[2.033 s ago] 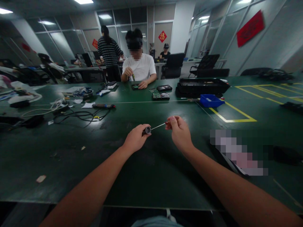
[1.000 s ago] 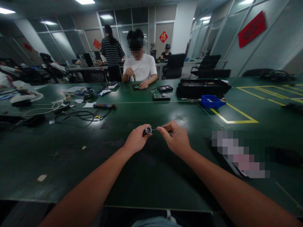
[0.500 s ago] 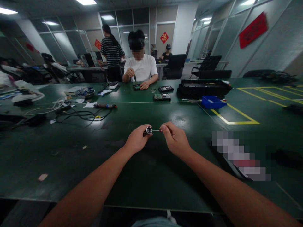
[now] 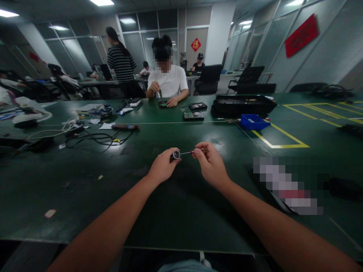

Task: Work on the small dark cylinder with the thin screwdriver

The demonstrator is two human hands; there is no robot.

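My left hand (image 4: 162,165) is wrapped round a small dark cylinder (image 4: 176,155) whose round silver-rimmed end faces me. Most of its body is hidden by my fingers. Between thumb and fingers, my right hand (image 4: 212,163) pinches a thin screwdriver (image 4: 187,153) by its reddish handle. Its metal shaft points left, and the tip meets the side of the cylinder's rim; whether it sits in a screw is too small to tell. Both hands are held above the green table (image 4: 181,211).
Across the table a person in white (image 4: 172,81) works on a circuit board. Hard drives (image 4: 193,115), a black tray (image 4: 244,105) and a blue bin (image 4: 254,122) lie at the far side. An electric screwdriver (image 4: 124,127) and cables are left; a blurred-out object (image 4: 286,187) lies right.
My right hand has shifted slightly up, its fingers loosening around the screwdriver handle, and the shaft now slants upward to the right. The striped-shirt person behind has moved left.
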